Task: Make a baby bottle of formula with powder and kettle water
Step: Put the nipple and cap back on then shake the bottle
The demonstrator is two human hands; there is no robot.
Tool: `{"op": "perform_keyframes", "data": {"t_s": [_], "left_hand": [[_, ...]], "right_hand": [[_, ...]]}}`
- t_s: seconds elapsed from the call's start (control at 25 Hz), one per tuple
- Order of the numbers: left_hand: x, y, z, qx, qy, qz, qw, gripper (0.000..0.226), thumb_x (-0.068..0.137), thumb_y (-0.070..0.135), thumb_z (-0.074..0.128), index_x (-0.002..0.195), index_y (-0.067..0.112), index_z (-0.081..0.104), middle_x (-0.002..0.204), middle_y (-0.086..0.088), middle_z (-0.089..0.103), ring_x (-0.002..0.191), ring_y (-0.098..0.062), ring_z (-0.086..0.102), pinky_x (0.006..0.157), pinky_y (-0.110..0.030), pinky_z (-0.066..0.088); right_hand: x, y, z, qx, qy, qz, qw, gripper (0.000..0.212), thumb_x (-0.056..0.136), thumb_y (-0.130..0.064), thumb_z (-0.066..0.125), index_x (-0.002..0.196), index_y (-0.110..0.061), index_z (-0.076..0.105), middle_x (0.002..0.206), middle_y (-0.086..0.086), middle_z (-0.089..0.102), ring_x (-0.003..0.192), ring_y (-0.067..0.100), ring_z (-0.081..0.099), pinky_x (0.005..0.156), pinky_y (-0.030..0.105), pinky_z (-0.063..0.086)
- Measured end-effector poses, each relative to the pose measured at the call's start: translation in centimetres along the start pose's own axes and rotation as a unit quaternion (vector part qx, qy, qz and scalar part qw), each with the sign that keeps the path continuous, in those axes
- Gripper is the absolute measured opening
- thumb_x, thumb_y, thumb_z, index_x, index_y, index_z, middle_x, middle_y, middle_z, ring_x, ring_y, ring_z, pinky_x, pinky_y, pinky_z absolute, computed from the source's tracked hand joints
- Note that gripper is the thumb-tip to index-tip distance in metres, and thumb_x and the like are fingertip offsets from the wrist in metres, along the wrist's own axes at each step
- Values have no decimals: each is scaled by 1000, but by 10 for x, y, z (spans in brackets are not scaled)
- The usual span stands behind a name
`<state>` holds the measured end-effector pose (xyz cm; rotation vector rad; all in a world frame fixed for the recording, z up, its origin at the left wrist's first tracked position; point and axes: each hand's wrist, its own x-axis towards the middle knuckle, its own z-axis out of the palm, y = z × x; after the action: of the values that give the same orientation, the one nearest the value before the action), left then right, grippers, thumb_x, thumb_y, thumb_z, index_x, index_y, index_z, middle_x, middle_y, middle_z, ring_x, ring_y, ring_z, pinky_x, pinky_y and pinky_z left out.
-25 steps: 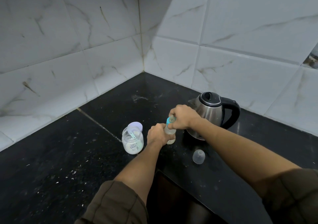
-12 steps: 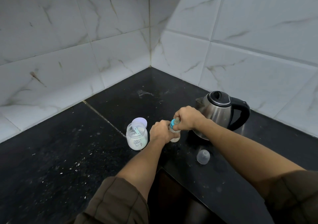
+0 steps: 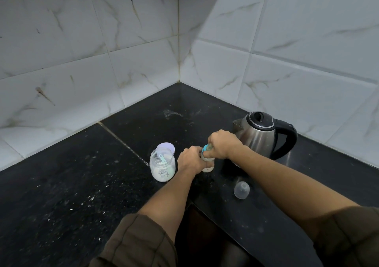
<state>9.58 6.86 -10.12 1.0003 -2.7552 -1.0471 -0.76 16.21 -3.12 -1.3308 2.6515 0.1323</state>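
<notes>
A small clear baby bottle [image 3: 208,163] with milky liquid stands upright on the black counter [image 3: 82,184]. My left hand [image 3: 190,161] wraps around its body. My right hand [image 3: 222,143] closes over its top, fingers on the teal collar [image 3: 205,149]. Left of the bottle stands an open glass jar of white powder [image 3: 162,168] with a teal scoop inside. Its pale lid [image 3: 166,146] lies just behind it. A steel kettle [image 3: 264,135] with black lid and handle stands right behind my right hand.
A clear dome-shaped bottle cap [image 3: 241,190] rests on the counter under my right forearm. White marbled tile walls meet in a corner behind. The counter's inner edge drops away near my elbows. Pale specks dot the counter at left.
Both hands stay on the bottle; my right hand has shifted slightly on the teal collar. The camera has tilted, so everything sits a little lower and to the right in view.
</notes>
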Motion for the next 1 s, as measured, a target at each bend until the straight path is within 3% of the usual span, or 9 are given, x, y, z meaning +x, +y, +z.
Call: {"op": "perform_keyframes", "data": {"t_s": [0.2,0.32,0.56,0.76,0.88,1.0], "left_hand": [[2,-2,2,-3,-3,4,1000,39,69,51,85,102,33,72,91,12,74,90,-14,69,77,-34,57],[3,-1,1,-2,-4,2,1000,42,67,52,86,102,33,73,91,12,75,91,-13,70,80,-37,59],[3,-2,2,-5,-4,-3,1000,36,65,51,84,94,32,73,86,12,74,90,-15,68,75,-33,56],[2,-3,4,-7,8,0,1000,33,66,49,85,91,32,71,87,9,74,92,-17,68,75,-33,55],[1,-1,3,-9,6,-3,1000,34,67,47,85,94,32,72,87,9,73,91,-17,67,72,-32,54],[1,-1,3,-4,5,-2,1000,33,66,49,85,91,32,72,86,10,73,90,-16,68,72,-33,55]], "right_hand": [[0,7,-3,-15,-18,-37,999,46,76,-56,73,111,-26,69,100,-1,71,89,20,65,73,37,58],[2,9,-4,-14,-24,-48,998,46,76,-53,74,113,-25,70,99,-3,72,89,19,66,73,36,58],[3,1,1,17,1,-17,1000,43,68,-54,75,94,-21,71,87,-1,69,81,21,66,69,38,61],[-1,2,7,46,24,15,999,39,79,-54,74,88,-16,68,81,0,64,71,18,63,57,30,48],[-5,4,11,72,35,28,996,42,80,-57,73,88,-15,69,81,0,67,72,18,66,62,34,57],[-6,0,11,62,42,41,996,42,80,-58,71,83,-17,65,81,1,67,72,19,66,60,34,56]]}}
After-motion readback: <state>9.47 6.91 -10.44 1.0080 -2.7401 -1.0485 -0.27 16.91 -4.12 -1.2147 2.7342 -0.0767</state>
